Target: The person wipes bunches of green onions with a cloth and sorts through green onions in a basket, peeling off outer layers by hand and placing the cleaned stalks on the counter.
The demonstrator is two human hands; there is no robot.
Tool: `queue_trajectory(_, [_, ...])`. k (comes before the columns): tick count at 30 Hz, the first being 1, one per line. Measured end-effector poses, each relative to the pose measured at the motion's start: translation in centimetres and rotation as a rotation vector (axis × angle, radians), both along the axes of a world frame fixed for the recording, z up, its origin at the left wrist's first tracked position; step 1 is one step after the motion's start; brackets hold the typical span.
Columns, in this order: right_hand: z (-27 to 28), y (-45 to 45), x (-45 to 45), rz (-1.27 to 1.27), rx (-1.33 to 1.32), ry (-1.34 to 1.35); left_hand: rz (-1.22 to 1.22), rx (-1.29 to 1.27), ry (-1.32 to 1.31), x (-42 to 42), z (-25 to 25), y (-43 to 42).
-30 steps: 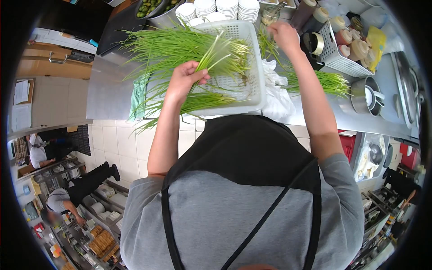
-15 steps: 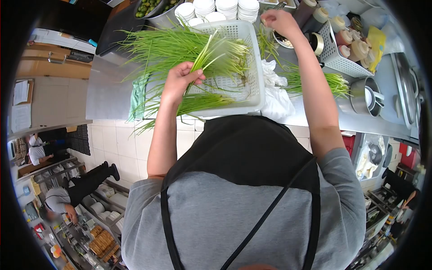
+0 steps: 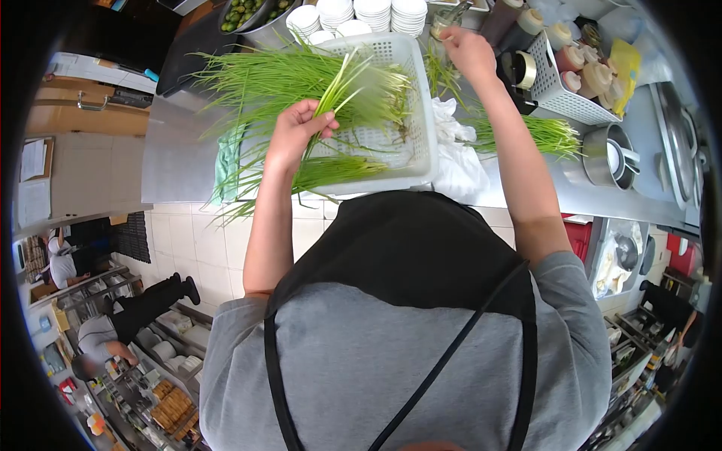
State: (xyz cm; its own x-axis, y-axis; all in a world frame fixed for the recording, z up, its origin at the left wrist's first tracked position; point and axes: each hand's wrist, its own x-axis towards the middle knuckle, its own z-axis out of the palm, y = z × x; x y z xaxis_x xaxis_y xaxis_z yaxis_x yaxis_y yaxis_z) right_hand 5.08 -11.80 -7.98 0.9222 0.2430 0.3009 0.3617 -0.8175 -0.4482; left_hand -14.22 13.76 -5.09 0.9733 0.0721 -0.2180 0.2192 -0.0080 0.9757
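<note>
My left hand (image 3: 299, 134) is closed round a small bunch of thin spring onions (image 3: 340, 84), pale ends pointing up and away. Beneath and beyond it, a white perforated basket (image 3: 427, 113) holds a large spread of spring onions (image 3: 259, 79), green tops hanging over its left side. My right hand (image 3: 469, 54) is stretched out past the basket's far right corner, above loose green trimmings (image 3: 442, 75) and beside a glass jar (image 3: 442, 24). Its fingers look pinched together; whatever is between them is hidden. Another bunch of spring onions (image 3: 545, 135) lies under my right forearm.
Stacked white dishes (image 3: 374, 16) and a pot of small green fruit (image 3: 242, 15) stand behind the basket. White cloth (image 3: 457, 161) lies right of it, a green cloth (image 3: 227, 165) left. Farther right are a bottle crate (image 3: 560, 90) and metal pot (image 3: 608, 158). A co-worker (image 3: 113, 331) is behind.
My right hand has shifted slightly down, still near the trimmings, and the glass jar beside it shows more. My left hand still grips the spring onions. The whole view has moved slightly.
</note>
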Motion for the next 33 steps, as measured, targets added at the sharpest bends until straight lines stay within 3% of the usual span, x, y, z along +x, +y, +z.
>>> queue_trajectory(1, [-0.1,0.7,-1.1,0.008,0.002,0.002,0.004,0.010,-0.011,0.1,0.0,0.2])
queue_trajectory(3, [-0.5,2.2,-3.5,0.186,-0.267,-0.489,0.015,0.025,-0.023,0.1,0.0,0.6])
queue_trajectory(7, [1.7,6.6,-11.0,0.689,-0.275,0.323,0.039,0.009,-0.029,0.3,-0.1,1.0])
queue_trajectory(9, [-2.2,8.5,-12.2,0.824,-0.406,0.468,0.045,0.030,-0.034,0.3,0.0,0.9])
queue_trajectory(11, [-6.2,9.5,-13.2,0.802,-0.494,0.407,0.030,0.075,-0.033,0.2,0.6,0.7])
queue_trajectory(13, [-6.1,9.6,-13.6,0.778,-0.582,0.347,0.014,0.088,-0.019,0.1,0.5,1.1])
queue_trajectory(16, [-4.2,8.4,-12.8,0.750,-0.414,0.436,0.034,0.075,0.012,-0.2,0.2,0.8])
queue_trajectory(18, [-2.3,7.6,-11.8,0.802,-0.049,0.538,0.070,0.050,0.028,-0.3,-0.4,0.6])
queue_trajectory(20, [-0.4,6.9,-10.9,0.782,0.067,0.593,-0.067,0.254,0.003,-0.2,-1.5,0.5])
queue_trajectory(24, [-0.6,6.2,-9.3,0.740,0.395,0.692,-0.153,0.302,0.046,0.0,-1.5,0.0])
queue_trajectory(26, [-0.4,5.9,-9.0,0.723,0.365,0.675,-0.144,0.170,0.055,0.0,-1.7,0.0])
queue_trajectory(28, [-0.2,5.8,-9.5,0.528,0.744,0.814,-0.093,0.132,0.058,0.2,-1.5,0.1])
queue_trajectory(33, [-0.7,6.5,-11.0,0.416,0.908,1.062,-0.034,0.078,0.066,0.3,-0.8,-0.1])
